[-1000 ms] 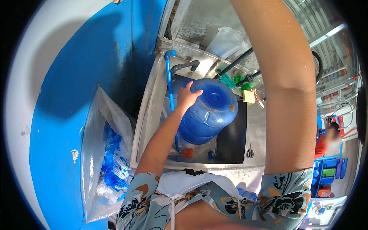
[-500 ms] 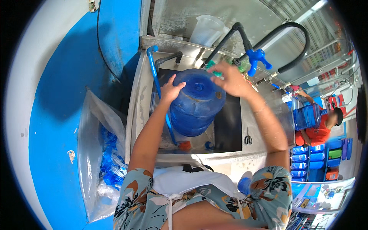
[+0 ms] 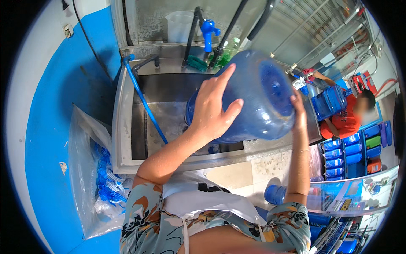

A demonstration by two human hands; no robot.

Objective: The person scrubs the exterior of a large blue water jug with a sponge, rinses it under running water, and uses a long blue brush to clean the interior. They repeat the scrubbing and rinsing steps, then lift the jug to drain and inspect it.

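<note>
A large translucent blue water jug is tilted on its side over the right part of the steel sink, its round base turned up to the right. My left hand presses on the jug's near left side, fingers stretched along its wet wall. At the edge of the base, my right hand grips the other side, its fingers partly hidden. The jug's neck end is hidden behind my left hand and wrist. Inside the sink, a thin blue pipe slants down to the left of the jug.
Behind the sink are a blue-handled tap, a clear pitcher, a green brush and bottles. A plastic bag of blue pieces lies left. At right, a person in red holds another jug.
The jug has been raised from standing upside down in the sink and tilted to the right. My right hand has come from above its base down to its right side. The view has shifted right.
</note>
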